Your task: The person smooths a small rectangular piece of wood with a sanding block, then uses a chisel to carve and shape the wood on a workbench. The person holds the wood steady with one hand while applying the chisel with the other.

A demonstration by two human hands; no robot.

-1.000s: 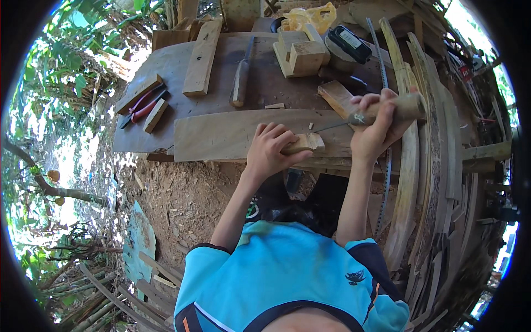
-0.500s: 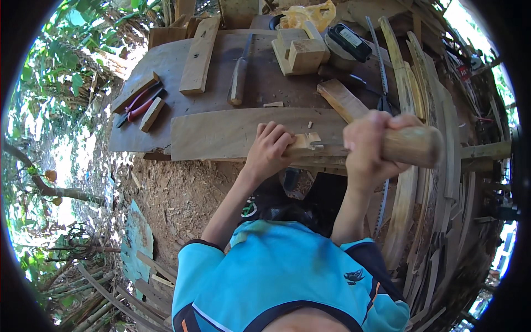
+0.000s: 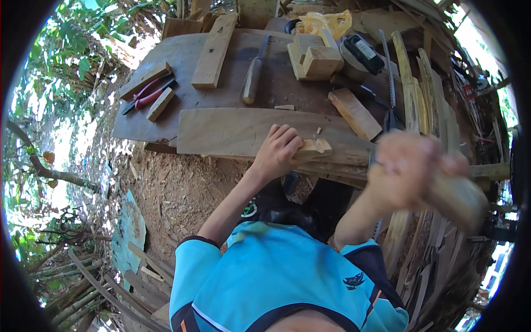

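Note:
At the near edge of the bench, my left hand is closed around a small pale wood block. A notch is cut near the block's right end, and it rests on a wide plank. To the right, my right hand is raised in a fist, smeared by motion. It grips a tool with a thick wooden handle, which sticks out to the lower right; its working end cannot be made out. Small wood chips lie beside the block.
Red-handled pliers lie at the bench's left, and a wooden-handled chisel-like tool in the middle. Further back are joined wood blocks, a black case and a yellow plastic bag. Long wood strips stand along the right.
My right hand has moved right and toward me with the tool, away from the notched block. My left hand keeps its hold. The view has shifted slightly.

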